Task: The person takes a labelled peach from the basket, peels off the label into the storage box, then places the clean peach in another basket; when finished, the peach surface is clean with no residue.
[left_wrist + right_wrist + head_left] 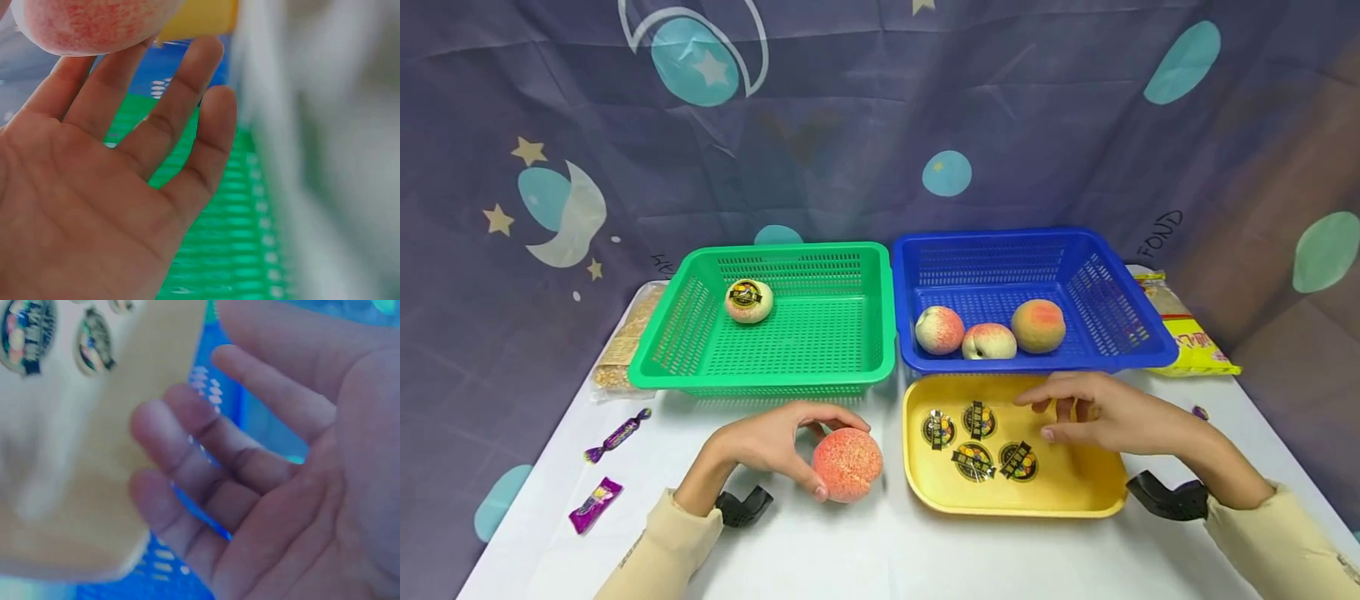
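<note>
My left hand (778,442) holds a pinkish-red peach (847,465) between thumb and fingertips, in front of the green basket. In the left wrist view the same peach (94,22) sits at the top, by the fingertips. Over the yellow tray (1011,505) is my right hand (1101,414), fingers loosely bent and holding nothing. Several round black-and-gold stickers (974,462) lie in the tray, to the left of that hand. The right wrist view shows the hand (250,469) beside the tray, with a sticker (94,342) at upper left.
At the back left, the green basket (760,379) holds one peach (749,301) bearing a sticker. Three peaches sit in the blue basket (1037,364) beside it. Purple-wrapped candies (597,505) lie at left. A grain bag (628,342) and a yellow packet (1195,346) flank the baskets.
</note>
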Motion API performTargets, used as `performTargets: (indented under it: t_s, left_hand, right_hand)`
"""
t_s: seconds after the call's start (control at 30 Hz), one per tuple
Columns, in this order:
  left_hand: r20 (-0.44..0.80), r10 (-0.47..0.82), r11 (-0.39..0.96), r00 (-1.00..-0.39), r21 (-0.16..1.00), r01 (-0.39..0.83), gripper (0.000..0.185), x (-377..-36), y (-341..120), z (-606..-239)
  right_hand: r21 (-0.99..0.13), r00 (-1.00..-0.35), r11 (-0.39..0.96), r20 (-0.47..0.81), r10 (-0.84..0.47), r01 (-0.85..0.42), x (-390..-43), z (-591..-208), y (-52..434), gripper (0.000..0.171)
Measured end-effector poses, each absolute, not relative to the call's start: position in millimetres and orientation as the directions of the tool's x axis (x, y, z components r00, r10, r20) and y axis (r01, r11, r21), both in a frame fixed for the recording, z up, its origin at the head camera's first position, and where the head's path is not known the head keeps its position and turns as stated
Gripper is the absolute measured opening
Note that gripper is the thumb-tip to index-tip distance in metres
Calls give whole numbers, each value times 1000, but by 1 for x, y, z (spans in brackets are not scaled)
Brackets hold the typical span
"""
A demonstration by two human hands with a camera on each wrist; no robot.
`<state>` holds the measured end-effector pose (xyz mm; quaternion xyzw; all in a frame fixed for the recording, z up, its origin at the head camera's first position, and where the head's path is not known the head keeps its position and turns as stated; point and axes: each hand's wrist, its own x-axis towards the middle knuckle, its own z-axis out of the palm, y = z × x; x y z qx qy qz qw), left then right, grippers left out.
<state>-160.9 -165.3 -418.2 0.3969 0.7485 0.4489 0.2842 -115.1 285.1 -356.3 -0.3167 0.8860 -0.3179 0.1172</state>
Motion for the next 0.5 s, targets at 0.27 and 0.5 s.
performTargets:
  t_s: [0.27,0.5]
  left_hand:
    - [51,876,174,-480,894,412,81,-164,-163,-374]
    - [138,813,175,-566,869,463,82,-174,-157,-342]
  right_hand:
    - [-570,-860,654,227,-457,-497,-120,-347,310,38]
    - [-437,-917,836,357,-178,-333,-133,-353,334,37]
